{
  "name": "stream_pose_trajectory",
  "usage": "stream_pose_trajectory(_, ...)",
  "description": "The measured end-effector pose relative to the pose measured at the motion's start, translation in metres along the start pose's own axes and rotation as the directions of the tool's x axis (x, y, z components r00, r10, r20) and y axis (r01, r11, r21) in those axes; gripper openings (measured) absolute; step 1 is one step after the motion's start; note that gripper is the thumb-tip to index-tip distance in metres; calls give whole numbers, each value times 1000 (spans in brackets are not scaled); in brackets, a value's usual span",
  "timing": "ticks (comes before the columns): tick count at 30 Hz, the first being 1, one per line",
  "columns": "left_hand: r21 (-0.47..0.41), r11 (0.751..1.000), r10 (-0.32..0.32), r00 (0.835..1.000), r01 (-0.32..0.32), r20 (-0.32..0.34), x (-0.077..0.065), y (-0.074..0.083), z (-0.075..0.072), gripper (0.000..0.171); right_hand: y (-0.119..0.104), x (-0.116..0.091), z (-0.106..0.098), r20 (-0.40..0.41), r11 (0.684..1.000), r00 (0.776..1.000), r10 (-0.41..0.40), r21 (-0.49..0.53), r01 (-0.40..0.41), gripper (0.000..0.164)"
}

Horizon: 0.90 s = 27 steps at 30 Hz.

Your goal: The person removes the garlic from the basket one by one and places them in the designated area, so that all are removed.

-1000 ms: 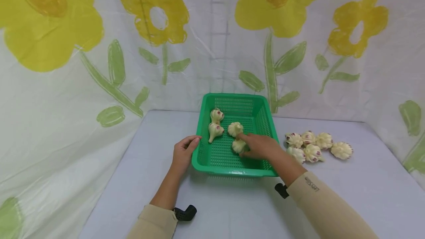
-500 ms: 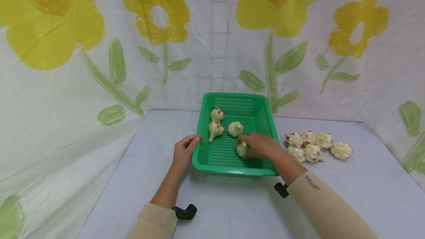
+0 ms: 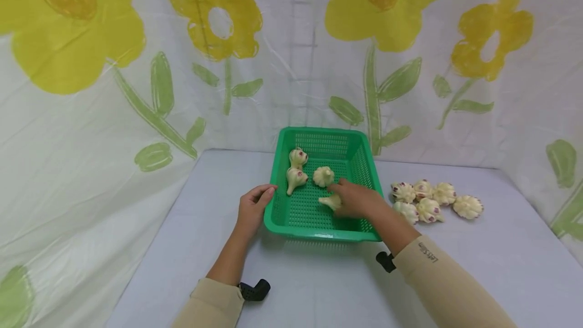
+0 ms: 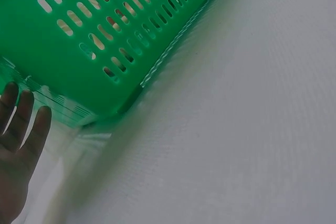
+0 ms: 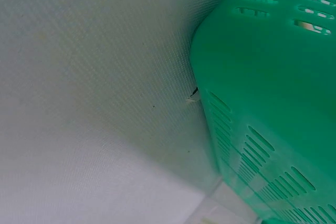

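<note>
A green plastic basket (image 3: 325,236) with slotted walls stands on the table. Inside it, two garlic bulbs (image 3: 296,178) with purple marks lie along the left side, and a paler garlic bulb (image 3: 324,176) sits near the middle. My right hand (image 3: 357,200) reaches over the basket's right rim and holds another garlic bulb (image 3: 331,201) low in the basket, its stem pointing left; the fingertips are partly hidden. At the left rim, my left hand (image 3: 252,206) touches the basket. In the left wrist view its fingers (image 4: 34,139) look straight beside the basket wall.
On the table right of the basket lies a group of several garlic bulbs (image 3: 429,210). A white curtain (image 3: 291,100) printed with yellow flowers hangs behind the table (image 3: 314,287). Each wrist wears a black camera mount (image 3: 255,290).
The garlic bulb in my right hand has shifted slightly away from the middle bulb and turned, so its stem now points left. My left hand stays at the rim.
</note>
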<state>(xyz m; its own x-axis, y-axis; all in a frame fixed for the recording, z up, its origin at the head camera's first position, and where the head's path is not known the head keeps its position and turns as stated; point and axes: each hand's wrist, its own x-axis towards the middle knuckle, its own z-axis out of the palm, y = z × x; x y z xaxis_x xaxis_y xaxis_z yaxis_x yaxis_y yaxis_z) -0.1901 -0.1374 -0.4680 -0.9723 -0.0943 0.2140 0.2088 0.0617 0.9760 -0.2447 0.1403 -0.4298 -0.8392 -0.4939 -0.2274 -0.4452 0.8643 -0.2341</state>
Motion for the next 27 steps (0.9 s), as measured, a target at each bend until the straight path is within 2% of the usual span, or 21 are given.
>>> stream_pose_trajectory(2, 3, 1000, 8, 1000, -8, 1, 0, -1, 0, 25, 0, 0, 0, -3, 1000, 1000, -11, 4, 11, 66)
stream_pose_trajectory(6, -3, 1000, 3, 1000, -3, -13, 5, -17, 0, 24, -1, -1, -1, -10, 999, 999, -31, 8, 31, 64)
stream_pose_trajectory(11, 2, 1000, 23, 1000, -23, -17, 7, -23, 0, 25, 0, -1, -2, -25, 997, 997, -73, -3, 73, 62)
stream_pose_trajectory(16, -7, 999, 41, 999, -41, -17, 7, -24, -1, 26, 2, 1, -2, -67, 993, 991, -119, -8, 118, 62)
stream_pose_trajectory(24, 2, 1000, 7, 1000, -7, -17, 6, -21, -1, 25, 1, 2, -4, -85, 996, 992, -88, 21, 90, 60)
stream_pose_trajectory(27, 8, 1000, -3, 1000, 3, -8, 5, -12, -1, 24, 0, 0, -6, -107, 994, 991, -81, 63, 88, 63)
